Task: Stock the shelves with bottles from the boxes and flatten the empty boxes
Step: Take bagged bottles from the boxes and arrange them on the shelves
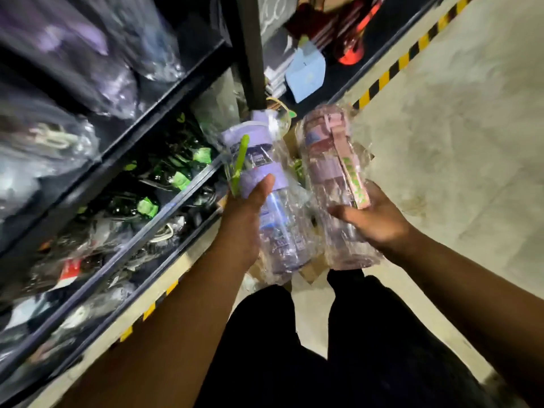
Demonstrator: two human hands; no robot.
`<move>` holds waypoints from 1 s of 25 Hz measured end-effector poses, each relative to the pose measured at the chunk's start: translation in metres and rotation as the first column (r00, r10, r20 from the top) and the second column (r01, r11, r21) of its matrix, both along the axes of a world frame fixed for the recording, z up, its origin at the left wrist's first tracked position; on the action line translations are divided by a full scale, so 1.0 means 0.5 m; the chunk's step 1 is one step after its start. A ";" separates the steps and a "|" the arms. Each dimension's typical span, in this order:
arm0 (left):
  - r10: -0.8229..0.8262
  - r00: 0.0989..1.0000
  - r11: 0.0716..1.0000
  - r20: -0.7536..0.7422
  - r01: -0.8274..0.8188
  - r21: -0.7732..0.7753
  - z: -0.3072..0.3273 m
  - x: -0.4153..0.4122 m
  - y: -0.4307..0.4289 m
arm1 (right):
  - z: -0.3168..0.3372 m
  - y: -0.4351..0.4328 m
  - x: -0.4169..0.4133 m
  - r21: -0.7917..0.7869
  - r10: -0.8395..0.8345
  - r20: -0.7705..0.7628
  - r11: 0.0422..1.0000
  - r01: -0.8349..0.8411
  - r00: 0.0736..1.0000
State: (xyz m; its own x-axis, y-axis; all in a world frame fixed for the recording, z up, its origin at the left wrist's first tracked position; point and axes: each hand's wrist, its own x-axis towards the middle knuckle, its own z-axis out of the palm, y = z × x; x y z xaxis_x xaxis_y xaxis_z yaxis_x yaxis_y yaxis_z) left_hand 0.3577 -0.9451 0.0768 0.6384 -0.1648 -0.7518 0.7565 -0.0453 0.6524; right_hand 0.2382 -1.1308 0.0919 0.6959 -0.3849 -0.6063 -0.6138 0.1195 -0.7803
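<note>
Two bottles were up in the air when I looked over, one per hand, both bagged in crinkly clear plastic. The purple bottle (pixel 278 201) sat in the person's left hand (pixel 247 213). The thumb was pressed across the front just under the purple band and the rest of the fingers were wrapped round behind, so a proper grip about mid-body. A lime green strap (pixel 240 160) hung off its lid, just above that thumb.

The pink bottle (pixel 323 172) was in the right hand (pixel 374 216). It lay across the palm with the thumb curled over the front low down, and its pink strap with green lettering ran along the palm side. Both bottles pointed lid-away from the person, tilted a bit, side by side and nearly touching.

Under them I could see bits of a cardboard box (pixel 309 272) on the floor (pixel 456 142), mostly hidden by the bottles. To the person's left ran the black shelves (pixel 153 113), stuffed with more bagged stock, including dark bottles with green tags (pixel 176 179) on the level nearest the purple one. Yellow-and-black hazard tape (pixel 394 69) edged the base of the shelving. The whole view was pretty blurry, so I couldn't read any labels.
</note>
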 end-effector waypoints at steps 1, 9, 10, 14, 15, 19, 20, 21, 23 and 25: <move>0.010 0.999 1.000 0.048 -0.009 -0.012 0.070 -0.013 0.013 | 0.066 0.017 -0.007 -0.006 0.022 0.036 1.000 -0.021 0.999; 0.223 0.921 0.972 0.321 -0.184 -0.148 0.435 -0.153 0.120 | 0.401 0.135 -0.045 -0.264 0.328 0.258 0.929 -0.261 0.909; 0.242 0.920 0.964 0.308 -0.194 -0.180 0.470 -0.179 0.134 | 0.420 0.134 -0.048 -0.263 0.370 0.271 0.916 -0.302 0.888; 0.383 0.886 0.903 0.260 -0.299 -0.310 0.548 -0.293 0.189 | 0.470 0.151 -0.074 -0.252 0.539 0.311 0.841 -0.479 0.782; 0.411 0.864 0.891 0.292 -0.312 -0.330 0.564 -0.325 0.202 | 0.479 0.165 -0.084 -0.240 0.577 0.313 0.817 -0.525 0.755; 0.411 0.785 0.911 0.463 -0.349 -0.218 0.592 -0.446 0.278 | 0.515 0.259 -0.125 -0.261 0.693 0.357 0.718 -0.645 0.627; 0.437 0.780 0.898 0.448 -0.404 -0.173 0.600 -0.474 0.306 | 0.527 0.298 -0.136 -0.250 0.713 0.363 0.694 -0.675 0.600; 0.471 0.769 0.878 0.432 -0.455 -0.147 0.606 -0.499 0.331 | 0.528 0.332 -0.145 -0.244 0.731 0.373 0.671 -0.700 0.571; 0.538 0.723 0.830 0.433 -0.542 -0.127 0.606 -0.548 0.393 | 0.524 0.406 -0.164 -0.254 0.765 0.371 0.629 -0.735 0.527; 0.590 0.668 0.785 0.453 -0.606 -0.130 0.612 -0.591 0.465 | 0.528 0.496 -0.185 -0.267 0.788 0.387 0.592 -0.761 0.478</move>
State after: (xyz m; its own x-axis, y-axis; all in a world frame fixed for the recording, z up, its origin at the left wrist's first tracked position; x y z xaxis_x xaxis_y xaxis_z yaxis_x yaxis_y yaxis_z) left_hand 0.0621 -0.7127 0.3829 0.8512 0.3885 -0.3528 0.2511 0.2888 0.9239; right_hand 0.1459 -0.8828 0.3559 0.8918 0.4220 -0.1630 -0.0414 -0.2828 -0.9583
